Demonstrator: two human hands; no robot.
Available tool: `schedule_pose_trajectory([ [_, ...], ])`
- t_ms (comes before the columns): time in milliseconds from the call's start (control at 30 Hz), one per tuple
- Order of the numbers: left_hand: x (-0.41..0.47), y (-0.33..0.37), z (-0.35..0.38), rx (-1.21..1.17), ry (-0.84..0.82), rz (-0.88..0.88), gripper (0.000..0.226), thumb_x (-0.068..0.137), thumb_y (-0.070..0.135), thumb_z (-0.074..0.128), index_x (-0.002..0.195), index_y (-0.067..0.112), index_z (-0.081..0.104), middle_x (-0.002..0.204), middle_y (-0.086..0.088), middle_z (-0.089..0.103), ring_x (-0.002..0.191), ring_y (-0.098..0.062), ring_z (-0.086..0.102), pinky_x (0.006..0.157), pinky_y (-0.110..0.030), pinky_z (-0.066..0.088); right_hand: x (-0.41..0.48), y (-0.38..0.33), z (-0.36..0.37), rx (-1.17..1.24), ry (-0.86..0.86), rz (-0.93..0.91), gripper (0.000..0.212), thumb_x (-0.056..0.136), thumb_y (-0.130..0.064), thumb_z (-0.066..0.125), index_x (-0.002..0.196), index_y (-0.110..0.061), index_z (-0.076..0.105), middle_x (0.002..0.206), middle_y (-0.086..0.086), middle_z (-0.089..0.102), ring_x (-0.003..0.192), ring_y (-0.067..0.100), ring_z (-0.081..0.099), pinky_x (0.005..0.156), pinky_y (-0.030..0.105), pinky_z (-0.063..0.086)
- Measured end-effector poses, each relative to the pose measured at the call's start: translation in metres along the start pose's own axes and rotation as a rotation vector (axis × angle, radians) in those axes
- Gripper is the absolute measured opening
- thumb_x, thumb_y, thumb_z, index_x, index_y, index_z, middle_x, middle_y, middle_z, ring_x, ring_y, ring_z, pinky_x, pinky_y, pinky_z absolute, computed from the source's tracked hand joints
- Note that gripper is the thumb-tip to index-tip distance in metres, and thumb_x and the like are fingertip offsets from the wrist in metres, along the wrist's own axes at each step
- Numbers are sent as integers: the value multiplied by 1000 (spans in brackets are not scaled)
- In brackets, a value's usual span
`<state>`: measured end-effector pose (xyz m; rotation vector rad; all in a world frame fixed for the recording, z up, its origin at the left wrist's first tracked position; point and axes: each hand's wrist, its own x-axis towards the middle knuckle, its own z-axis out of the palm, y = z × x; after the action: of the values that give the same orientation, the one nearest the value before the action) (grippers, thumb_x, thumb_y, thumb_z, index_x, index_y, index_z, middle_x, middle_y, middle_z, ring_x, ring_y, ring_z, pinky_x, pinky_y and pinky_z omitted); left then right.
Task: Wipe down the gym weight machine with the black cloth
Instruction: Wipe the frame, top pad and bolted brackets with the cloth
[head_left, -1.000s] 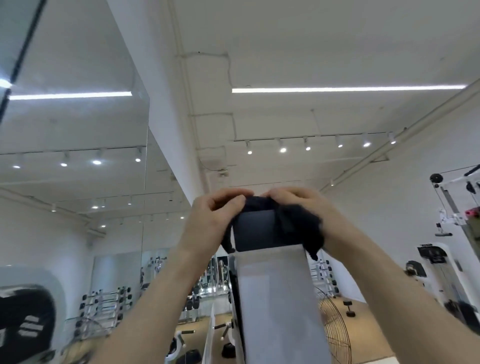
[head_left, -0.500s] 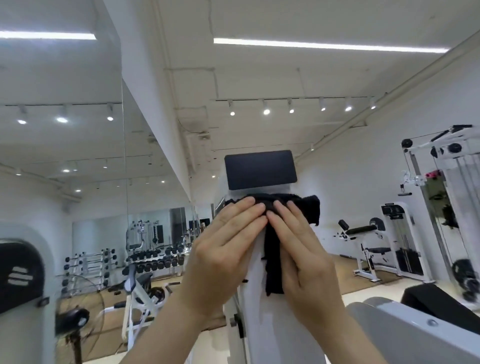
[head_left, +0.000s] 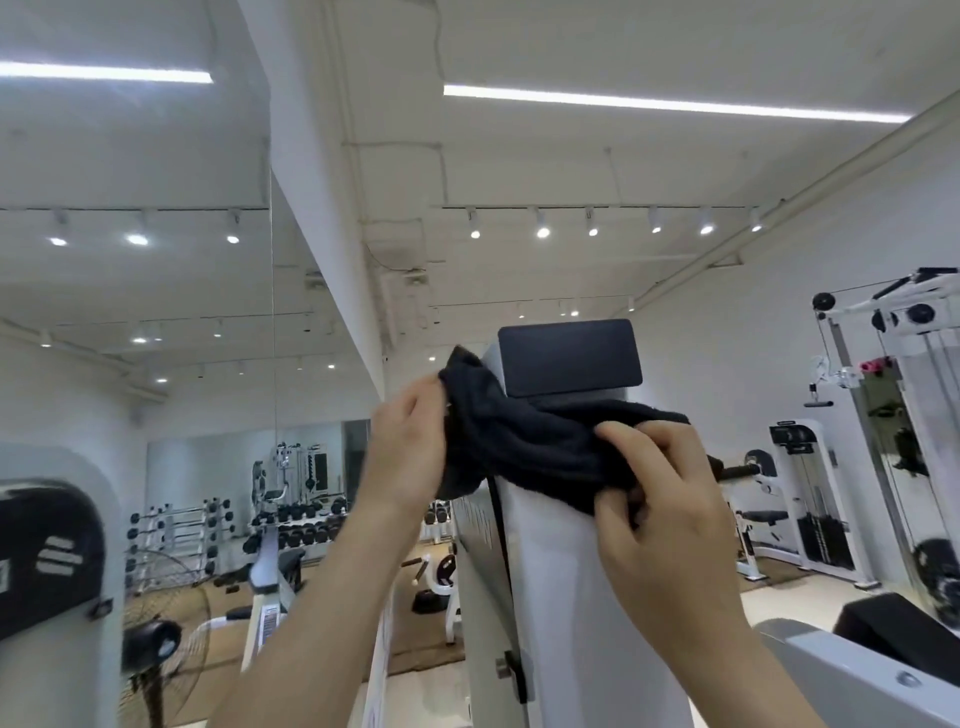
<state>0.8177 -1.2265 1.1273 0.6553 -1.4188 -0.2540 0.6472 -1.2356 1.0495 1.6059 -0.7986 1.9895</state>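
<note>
The black cloth (head_left: 530, 441) lies across the white post of the weight machine (head_left: 561, 597), just under its black pad (head_left: 569, 356). The left hand (head_left: 410, 447) holds the cloth's left end. The right hand (head_left: 670, 499) grips the right end with bent fingers (head_left: 623, 436). Dumbbells (head_left: 291, 519) sit far behind.

In view were two bare hands, the left hand (head_left: 410, 441) at nine o'clock and the right hand (head_left: 670, 499) at four o'clock of one soft black cloth (head_left: 524, 441); one white upright machine column (head_left: 561, 571); one black rectangular panel (head_left: 569, 356); six round ceiling spotlights (head_left: 543, 231).
</note>
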Motion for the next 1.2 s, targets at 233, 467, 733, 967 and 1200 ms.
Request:
schedule_pose_trajectory([
  [233,-11,2,45,-123,25,59,46,103,44,30,126,20,61,119,8,67,116,-6,58,106,-39,43,5,-9,0,275,-63,276,61,84,-55,39,137,-28,48,130,-16,39,125,3,38,108,29,33],
  [467,-48,-34,55,154,105,454,46,100,21,34,144,16,43,138,-4,55,130,-12,49,105,-38,43,9,-4,8,433,-139,295,64,91,-29,50,144,-45,19,137,-29,46,124,2,51,103,34,44],
  [733,-157,-94,43,803,-277,813,51,89,10,40,139,7,49,148,-4,45,143,-22,32,119,-38,20,-110,5,-22,194,-238,307,71,86,-15,42,150,-40,25,154,-3,39,140,4,36,111,24,34],
  [967,-139,-64,56,1131,-397,727,65,87,22,40,148,1,32,158,-12,27,146,-28,24,115,-43,21,-179,4,-65,-77,-531,479,72,84,4,39,150,-23,30,104,5,62,87,28,58,65,31,40],
  [1200,-260,-124,54,1151,-904,790,48,82,19,43,121,4,65,124,-9,62,111,-25,56,91,-33,40,-217,0,-114,-627,-1021,415,30,48,-6,75,69,-22,59,74,-5,61,74,16,61,55,24,40],
])
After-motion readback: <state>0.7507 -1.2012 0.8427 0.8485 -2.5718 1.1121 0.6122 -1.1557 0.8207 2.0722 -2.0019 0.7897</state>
